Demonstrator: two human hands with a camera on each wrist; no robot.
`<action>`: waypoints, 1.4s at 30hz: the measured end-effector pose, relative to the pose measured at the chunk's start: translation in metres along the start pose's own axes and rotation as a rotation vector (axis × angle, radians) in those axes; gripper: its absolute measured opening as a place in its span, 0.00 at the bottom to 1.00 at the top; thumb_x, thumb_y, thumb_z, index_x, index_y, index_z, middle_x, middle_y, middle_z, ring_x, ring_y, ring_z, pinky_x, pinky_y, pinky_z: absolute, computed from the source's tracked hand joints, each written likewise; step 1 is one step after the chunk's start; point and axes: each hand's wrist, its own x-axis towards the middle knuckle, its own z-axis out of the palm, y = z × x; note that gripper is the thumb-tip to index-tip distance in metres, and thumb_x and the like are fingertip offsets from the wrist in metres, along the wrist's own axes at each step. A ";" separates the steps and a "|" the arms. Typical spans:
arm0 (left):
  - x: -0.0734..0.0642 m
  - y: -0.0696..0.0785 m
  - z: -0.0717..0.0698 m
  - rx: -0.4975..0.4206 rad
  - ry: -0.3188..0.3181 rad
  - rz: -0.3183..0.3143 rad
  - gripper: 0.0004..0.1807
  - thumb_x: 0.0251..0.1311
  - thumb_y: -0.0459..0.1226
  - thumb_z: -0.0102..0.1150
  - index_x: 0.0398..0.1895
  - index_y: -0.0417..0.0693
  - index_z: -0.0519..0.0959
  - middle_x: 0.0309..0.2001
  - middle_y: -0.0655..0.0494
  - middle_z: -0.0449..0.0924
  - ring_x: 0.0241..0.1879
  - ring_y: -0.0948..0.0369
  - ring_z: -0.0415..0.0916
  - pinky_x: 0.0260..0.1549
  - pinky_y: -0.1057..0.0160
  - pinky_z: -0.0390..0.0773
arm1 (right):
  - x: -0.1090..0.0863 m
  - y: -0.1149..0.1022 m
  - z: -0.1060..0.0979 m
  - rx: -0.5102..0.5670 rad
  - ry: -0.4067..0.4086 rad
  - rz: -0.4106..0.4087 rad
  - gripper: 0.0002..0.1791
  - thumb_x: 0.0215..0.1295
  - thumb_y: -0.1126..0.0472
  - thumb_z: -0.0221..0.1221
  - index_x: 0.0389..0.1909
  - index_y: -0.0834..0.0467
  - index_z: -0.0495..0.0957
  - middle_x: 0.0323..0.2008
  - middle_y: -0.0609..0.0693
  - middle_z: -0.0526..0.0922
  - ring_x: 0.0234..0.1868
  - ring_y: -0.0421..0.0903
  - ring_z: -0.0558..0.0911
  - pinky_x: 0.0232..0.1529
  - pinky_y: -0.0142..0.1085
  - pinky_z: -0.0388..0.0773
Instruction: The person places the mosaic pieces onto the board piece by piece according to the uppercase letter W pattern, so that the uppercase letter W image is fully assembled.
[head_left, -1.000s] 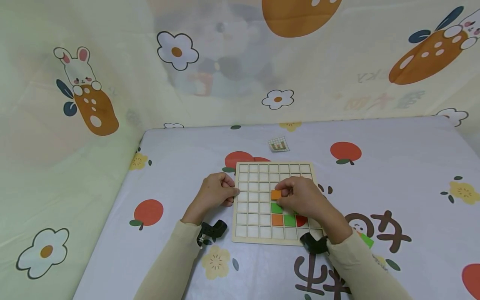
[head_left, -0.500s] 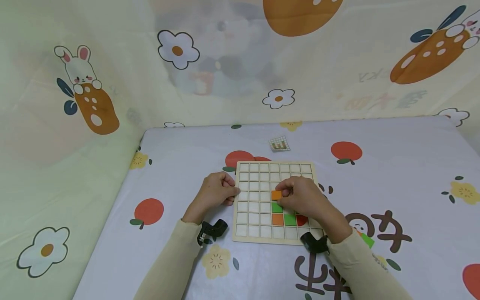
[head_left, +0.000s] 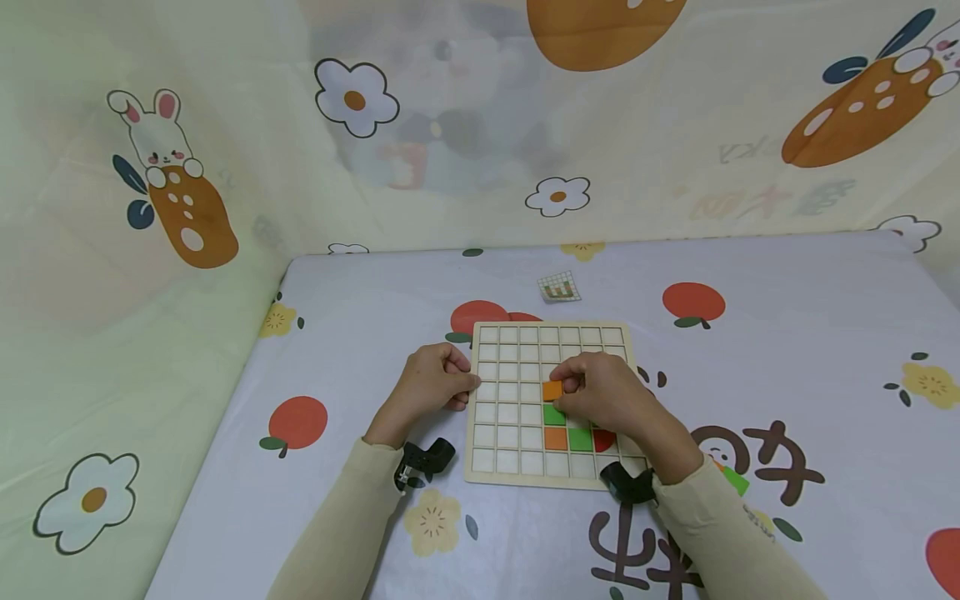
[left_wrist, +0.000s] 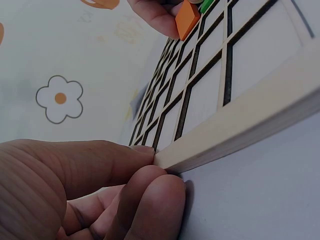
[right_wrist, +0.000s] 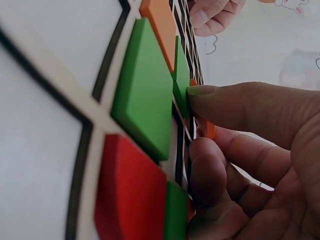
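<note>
A square wooden grid board [head_left: 525,481] lies in front of me. At its left edge my left hand [head_left: 431,383] grips the frame, thumb on top and fingers against the side, as the left wrist view shows. Over the middle of the grid my right hand [head_left: 603,392] pinches an orange square tile [head_left: 552,391] between thumb and fingers. Just below sits a green tile [head_left: 554,414], then another orange tile [head_left: 555,439]. A second green tile [head_left: 581,440] and a red tile [head_left: 603,440] continue that row rightward. The right hand hides the cells beneath it; another green tile [right_wrist: 175,212] shows there in the right wrist view.
Behind the board lies a small pattern card [head_left: 559,287]. A green piece [head_left: 735,480] with some orange beside it shows next to the right sleeve. A printed cloth covers the table, and a patterned curtain [head_left: 450,217] rises at the back and left.
</note>
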 end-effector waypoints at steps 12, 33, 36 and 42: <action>-0.001 0.000 0.000 -0.001 -0.004 0.008 0.10 0.62 0.30 0.71 0.37 0.39 0.77 0.26 0.49 0.80 0.19 0.61 0.79 0.22 0.66 0.85 | 0.000 0.001 0.000 -0.009 0.001 -0.008 0.13 0.58 0.66 0.70 0.45 0.61 0.86 0.32 0.50 0.78 0.37 0.47 0.75 0.34 0.37 0.73; -0.001 0.001 -0.001 -0.006 -0.004 0.014 0.09 0.62 0.29 0.71 0.37 0.39 0.77 0.25 0.50 0.80 0.19 0.61 0.80 0.22 0.66 0.85 | -0.005 -0.001 -0.001 -0.017 0.015 -0.015 0.20 0.58 0.66 0.70 0.53 0.62 0.85 0.37 0.51 0.79 0.40 0.49 0.75 0.36 0.37 0.75; -0.002 0.001 -0.001 -0.007 -0.004 0.015 0.09 0.62 0.29 0.71 0.37 0.39 0.77 0.25 0.50 0.80 0.19 0.61 0.79 0.22 0.66 0.85 | -0.009 -0.003 -0.003 -0.013 0.029 -0.043 0.24 0.58 0.65 0.71 0.57 0.62 0.84 0.40 0.52 0.80 0.42 0.50 0.76 0.39 0.38 0.77; -0.002 0.002 0.000 -0.005 -0.004 0.011 0.09 0.62 0.29 0.71 0.37 0.39 0.77 0.25 0.50 0.80 0.19 0.61 0.79 0.22 0.66 0.85 | -0.020 -0.004 -0.008 -0.041 0.082 -0.099 0.28 0.59 0.63 0.72 0.62 0.60 0.82 0.51 0.56 0.82 0.51 0.55 0.79 0.49 0.48 0.83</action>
